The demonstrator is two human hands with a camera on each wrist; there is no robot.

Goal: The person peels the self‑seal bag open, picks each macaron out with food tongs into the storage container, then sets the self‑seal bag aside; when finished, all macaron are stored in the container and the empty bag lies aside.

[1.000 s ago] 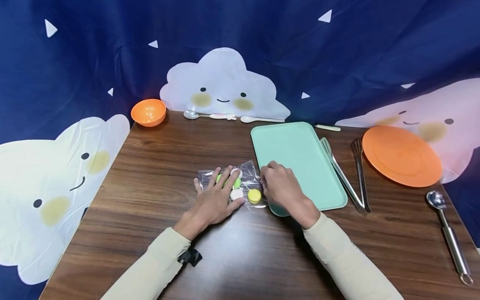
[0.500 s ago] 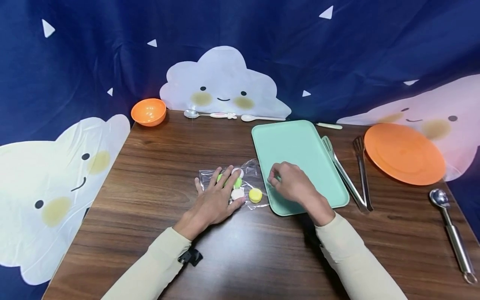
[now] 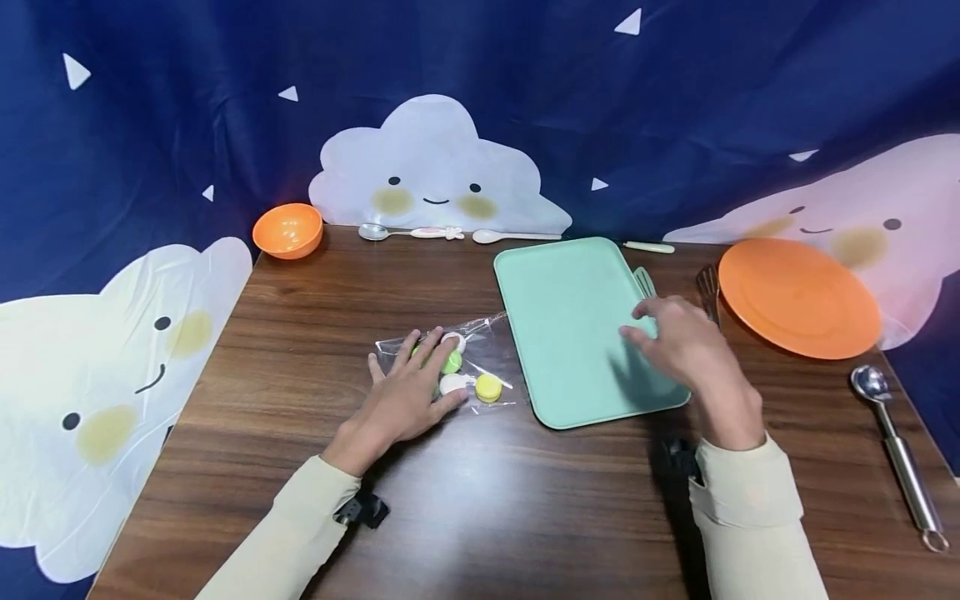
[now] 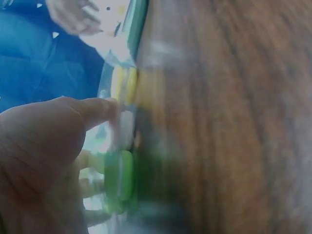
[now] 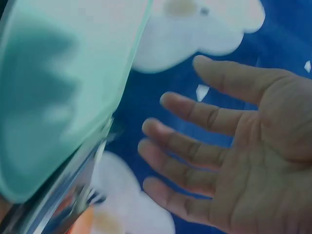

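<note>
head view: left hand (image 3: 401,400) lies flat on a clear bag (image 3: 480,354) of small round pieces, green (image 3: 452,363), white (image 3: 453,384) and yellow (image 3: 488,387), fingers (image 3: 430,350) straight and spread. bag rests on the bench (image 3: 480,500), just left of the tray (image 3: 577,325). right hand (image 3: 686,350) hovers over the tray's right edge near the tongs (image 3: 705,287), fingers (image 5: 185,146) wide, holding nothing. right wrist view shows the palm bare.
</note>
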